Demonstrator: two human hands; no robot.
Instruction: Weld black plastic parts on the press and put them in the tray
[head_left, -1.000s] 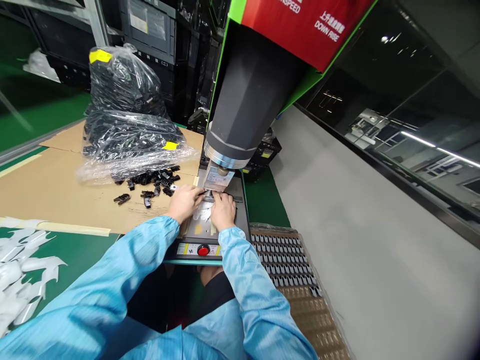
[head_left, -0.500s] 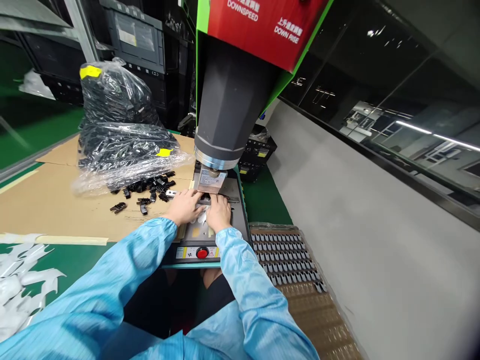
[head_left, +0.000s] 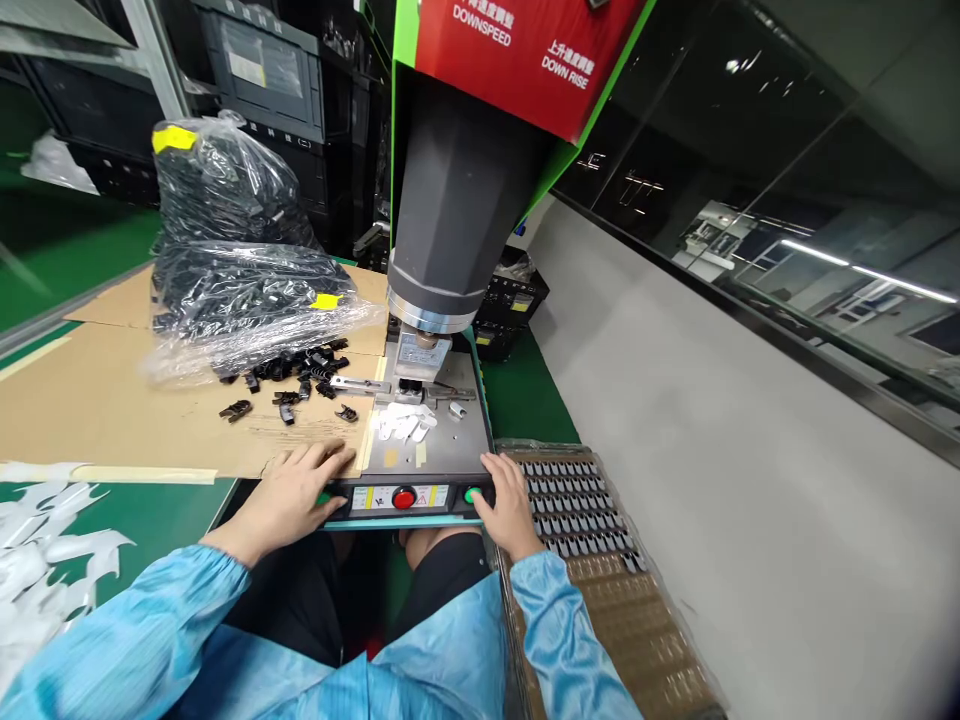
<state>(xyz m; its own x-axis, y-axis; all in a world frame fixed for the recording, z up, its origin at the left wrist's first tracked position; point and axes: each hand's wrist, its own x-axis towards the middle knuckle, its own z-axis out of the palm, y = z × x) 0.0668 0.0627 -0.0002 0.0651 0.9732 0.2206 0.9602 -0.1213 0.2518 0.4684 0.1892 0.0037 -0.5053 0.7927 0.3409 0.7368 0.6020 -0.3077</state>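
My left hand (head_left: pixel 300 490) rests at the left end of the machine's front panel, its thumb at a green button (head_left: pixel 323 498) and its fingers stretched over the cardboard. At the panel's right end, the thumb of my right hand (head_left: pixel 511 502) touches another green button (head_left: pixel 472 495), fingers spread. Neither hand holds anything. Between them sits a red button (head_left: pixel 403 498). Under the metal press head (head_left: pixel 421 357) a small black part (head_left: pixel 409 386) lies in the fixture. Several white pieces (head_left: pixel 407 422) lie on the metal plate in front of it, with a small grey part (head_left: pixel 457 409) to their right.
Loose black parts (head_left: pixel 287 370) and plastic bags of black parts (head_left: pixel 255 290) lie on the cardboard (head_left: pixel 150 420) at left. White scraps (head_left: pixel 60 550) cover the near left. A tray (head_left: pixel 615 620) with rows of grey parts stands at right. The press column (head_left: pixel 457 180) rises ahead.
Both hands have drawn back from the fixture under the press head and moved apart to the two green buttons. The black part and the white pieces now show uncovered.
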